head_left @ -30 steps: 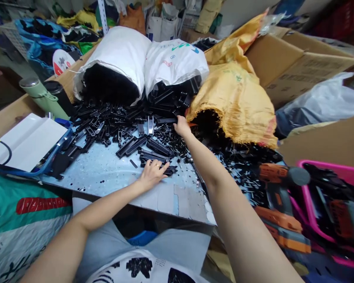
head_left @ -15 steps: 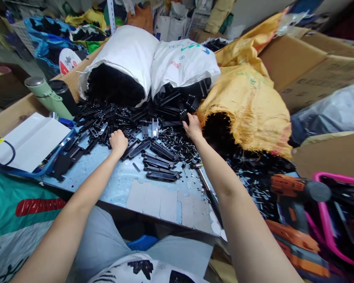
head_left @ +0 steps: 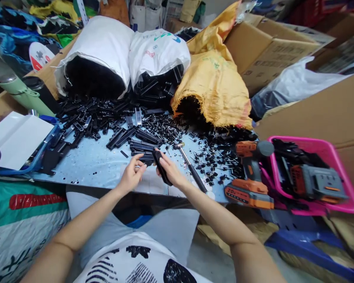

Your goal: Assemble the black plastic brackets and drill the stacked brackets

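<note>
My right hand [head_left: 170, 169] is closed round a long black plastic part [head_left: 163, 168], held tilted over the front of the table. Just to its left, my left hand [head_left: 132, 173] has its fingers half curled, thumb and forefinger apart, with nothing visible between them. Behind the hands lie several similar long black parts [head_left: 141, 146] in a rough stack. A hammer [head_left: 191, 167] with a black grip rests right of my right hand. Beyond the stack, small black pins or screws [head_left: 165, 127] are scattered, and a heap of black plastic pieces [head_left: 91, 114] spreads to the left.
Two white sacks [head_left: 100, 39] [head_left: 159, 51] and a yellow sack [head_left: 218, 86] lie open at the back. On the right are an orange cordless drill [head_left: 249, 177] and a pink basket [head_left: 352, 196]. A blue tray [head_left: 51, 135] and green flask [head_left: 19, 92] stand left.
Both hands have drawn back from the heaps toward the table's front and come close together. The right hand now holds a long black part. The view has shifted to the right.
</note>
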### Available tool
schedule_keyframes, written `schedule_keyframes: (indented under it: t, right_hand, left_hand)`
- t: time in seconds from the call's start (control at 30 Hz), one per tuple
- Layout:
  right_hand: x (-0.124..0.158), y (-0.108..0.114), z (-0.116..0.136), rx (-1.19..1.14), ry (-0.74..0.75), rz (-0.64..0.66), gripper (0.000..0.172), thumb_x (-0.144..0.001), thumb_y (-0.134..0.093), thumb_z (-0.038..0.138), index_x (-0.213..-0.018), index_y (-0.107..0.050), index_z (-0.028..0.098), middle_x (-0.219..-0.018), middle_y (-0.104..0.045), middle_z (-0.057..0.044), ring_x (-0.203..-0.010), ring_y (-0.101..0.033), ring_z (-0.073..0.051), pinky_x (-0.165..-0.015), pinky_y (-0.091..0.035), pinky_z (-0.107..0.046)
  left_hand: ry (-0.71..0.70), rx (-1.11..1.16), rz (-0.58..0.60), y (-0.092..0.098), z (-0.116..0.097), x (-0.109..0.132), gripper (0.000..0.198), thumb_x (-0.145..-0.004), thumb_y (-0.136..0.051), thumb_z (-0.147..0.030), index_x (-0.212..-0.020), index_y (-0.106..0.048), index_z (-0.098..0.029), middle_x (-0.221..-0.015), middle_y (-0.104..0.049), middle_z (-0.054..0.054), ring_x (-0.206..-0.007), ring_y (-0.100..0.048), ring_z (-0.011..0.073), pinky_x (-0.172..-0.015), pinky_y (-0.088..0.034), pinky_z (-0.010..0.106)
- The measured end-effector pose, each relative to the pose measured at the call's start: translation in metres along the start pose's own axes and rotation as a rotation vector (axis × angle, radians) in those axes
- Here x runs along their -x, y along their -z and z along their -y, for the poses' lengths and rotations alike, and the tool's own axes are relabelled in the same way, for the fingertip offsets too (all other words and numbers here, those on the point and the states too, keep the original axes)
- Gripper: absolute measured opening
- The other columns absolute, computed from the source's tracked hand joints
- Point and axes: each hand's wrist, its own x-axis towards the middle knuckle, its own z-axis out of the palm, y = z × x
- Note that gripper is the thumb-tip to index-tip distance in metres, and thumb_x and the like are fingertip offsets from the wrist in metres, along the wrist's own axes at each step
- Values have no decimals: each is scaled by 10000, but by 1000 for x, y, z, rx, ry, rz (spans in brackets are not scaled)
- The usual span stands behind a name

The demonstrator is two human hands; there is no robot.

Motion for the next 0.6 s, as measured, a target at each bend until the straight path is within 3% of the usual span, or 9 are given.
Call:
schedule_keyframes:
  t: [0.07,0.17,0.33,0.43,0.53,0.6]
  right_hand:
    - [17,-12,-11,-33,21,35,620,-878,-456,504,-1413,-323,220,-769,-543,3,-571,-524,-99,-498,-433,-221]
    - [28,-10,-19,35,118,58,654,-889,-459,508,-1438,-300,192,-694,-496,27,-547,-476,-85,-524,-432,-221]
    - [38,7,-12,429,265,97,569,-912,-454,463,-1415,-375,210,-807,-595,-19,-594,-491,-92,-648,-484,-260]
    - [43,0,-11,574,344,54,551,-909,-455,463,-1404,-400,227,-994,-625,-69,-733,-570,-136,-730,-510,-293]
    - [48,-21,-24,541,414,-89,570,-935,-380,470,-1446,-324,224,-1070,-615,-93,-832,-601,-176,-752,-526,-324]
    - [51,-33,-34,511,447,-153,582,-940,-362,471,-1462,-286,227,-1131,-598,-105,-856,-607,-188,-764,-531,-343]
  left_hand:
    - [-65,-56,-5,-15,-7,12,437,-902,-481,-340,-1314,-442,-201,-902,-567,20,-576,-525,70,-560,-439,210]
    - [-180,-273,-45,-20,-19,22,370,-920,-456,-301,-1253,-553,-172,-940,-583,64,-833,-575,146,-772,-470,275]
    - [-276,-500,-43,-17,-27,33,357,-927,-453,-302,-1245,-569,-188,-879,-575,57,-819,-583,158,-769,-487,286]
    - [-365,-481,-169,-29,-26,40,339,-937,-433,-286,-1229,-575,-187,-901,-590,68,-831,-589,155,-772,-493,282]
    - [-472,-397,-402,-43,-26,44,352,-951,-389,-244,-1257,-542,-163,-977,-602,110,-890,-587,167,-800,-494,301]
    - [-534,-366,-458,-49,-25,44,353,-950,-377,-222,-1263,-529,-162,-1020,-606,125,-934,-583,177,-828,-491,319]
